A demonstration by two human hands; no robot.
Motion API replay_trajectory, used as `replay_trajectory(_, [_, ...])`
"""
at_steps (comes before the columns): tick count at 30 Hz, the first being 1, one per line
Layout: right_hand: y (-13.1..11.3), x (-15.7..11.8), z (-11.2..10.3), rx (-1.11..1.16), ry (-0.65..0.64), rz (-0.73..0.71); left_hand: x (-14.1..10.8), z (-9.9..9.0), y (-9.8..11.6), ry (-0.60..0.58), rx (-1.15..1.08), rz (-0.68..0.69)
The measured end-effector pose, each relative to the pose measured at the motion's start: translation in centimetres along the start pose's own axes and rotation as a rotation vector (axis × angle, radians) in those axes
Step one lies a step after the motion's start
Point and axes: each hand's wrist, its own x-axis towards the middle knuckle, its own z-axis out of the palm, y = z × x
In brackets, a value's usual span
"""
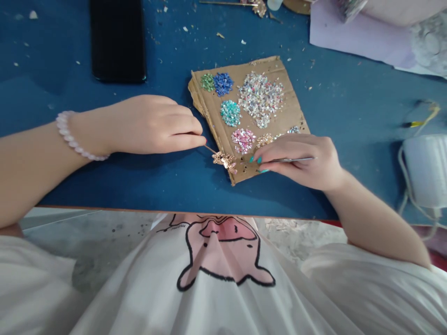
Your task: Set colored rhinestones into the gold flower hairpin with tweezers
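Note:
My left hand (pixel 160 124) is closed on the thin stem of a gold-coloured flower ornament (pixel 224 160), which hangs over the lower left edge of a cardboard piece (pixel 279 118). My right hand (pixel 300 158) pinches metal tweezers (pixel 288 160), their tip close to the ornament's right side. Whether the tip holds a stone is too small to tell. On the cardboard lie small piles of stones: green (pixel 207 82), blue (pixel 223 84), turquoise (pixel 230 113), pink (pixel 243 140), gold (pixel 264 140) and a large mixed pile (pixel 261 97).
A black phone (pixel 118 42) lies at the upper left of the blue table (pixel 167 186). At the right are a white adapter (pixel 426 170) with its cable and a lilac sheet (pixel 356 37). Another ornament (pixel 259 8) sits at the top edge.

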Motion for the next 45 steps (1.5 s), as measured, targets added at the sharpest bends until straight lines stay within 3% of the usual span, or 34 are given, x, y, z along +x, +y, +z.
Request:
replay_trajectory(11, [0.0,0.0,0.0,0.033,0.029,-0.050,0.0,0.3,0.2,0.036,0.098,0.009])
replay_trajectory(18, [-0.1,0.4,0.0,0.052,0.033,-0.155,-0.1,0.8,-0.1,0.041,-0.083,-0.089])
replay_trajectory(31, [0.0,0.6,0.2,0.049,0.051,-0.243,0.1,2.0,-0.5,0.097,-0.078,-0.133])
replay_trajectory(45, [0.2,0.5,0.3,0.023,0.023,-0.198,0.3,1.4,-0.2,0.085,0.006,-0.106])
